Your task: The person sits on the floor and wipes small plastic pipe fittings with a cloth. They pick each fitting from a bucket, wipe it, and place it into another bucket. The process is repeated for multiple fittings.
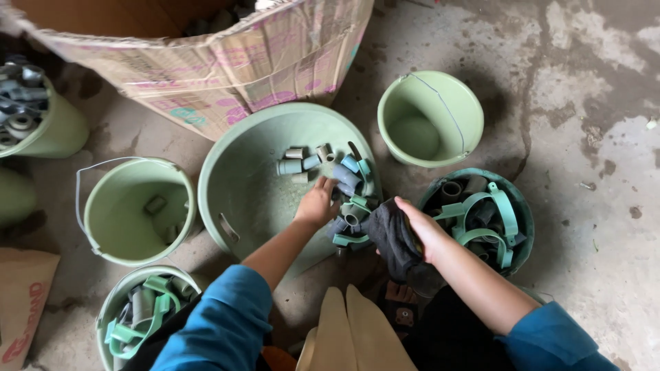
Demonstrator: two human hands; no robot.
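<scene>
Pipe fittings (pixel 344 180), grey and teal, lie heaped at the right edge of the large green basin (pixel 234 199) on the floor, where the left hand (pixel 317 204) closes its fingers on one while the right hand (pixel 421 230) grips a dark cloth (pixel 392 237). Judging by the buckets, sorting looks partly done: the teal bucket (pixel 517 206) and lower-left bucket (pixel 110 309) hold clamps, the top-right bucket (pixel 454 89) none. What the left fingers pinch is hard to make out.

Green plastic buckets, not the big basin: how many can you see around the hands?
6: empty upper right; clamp-filled right; middle left; bottom left; top left; one cut off at the left edge. More may be hidden.
</scene>
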